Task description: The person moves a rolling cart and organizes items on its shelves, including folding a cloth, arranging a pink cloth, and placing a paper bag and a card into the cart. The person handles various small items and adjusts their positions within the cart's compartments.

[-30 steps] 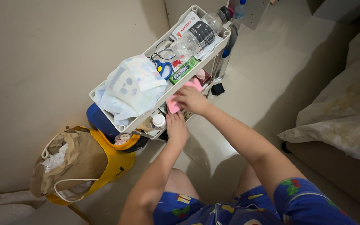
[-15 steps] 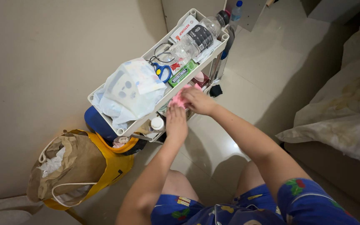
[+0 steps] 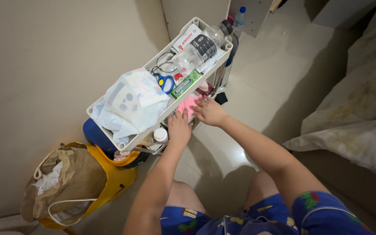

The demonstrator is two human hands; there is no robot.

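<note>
A white tiered cart (image 3: pixel 176 101) stands against the wall. Both my hands reach under its top tray to the shelf below, where a pink cloth (image 3: pixel 187 105) lies. My right hand (image 3: pixel 210 112) rests on the cloth's right side, fingers spread over it. My left hand (image 3: pixel 179 127) presses flat on the shelf edge just left of the cloth. A small white-capped bottle (image 3: pixel 160 135) stands to the left of my left hand. The top tray holds a pale plastic bag (image 3: pixel 129 102), blue-handled scissors (image 3: pixel 166 81), a green pack (image 3: pixel 184 84) and a lying clear bottle (image 3: pixel 196 48).
A brown paper bag inside a yellow bag (image 3: pixel 72 182) sits on the floor left of the cart, with a blue object (image 3: pixel 94 132) behind it. A bed with a rumpled beige cover (image 3: pixel 353 117) fills the right side. Pale tiled floor (image 3: pixel 266 82) lies between.
The pink cloth went from raised in my right hand at the tray edge down onto the lower shelf. Both hands shifted up and left toward the cart.
</note>
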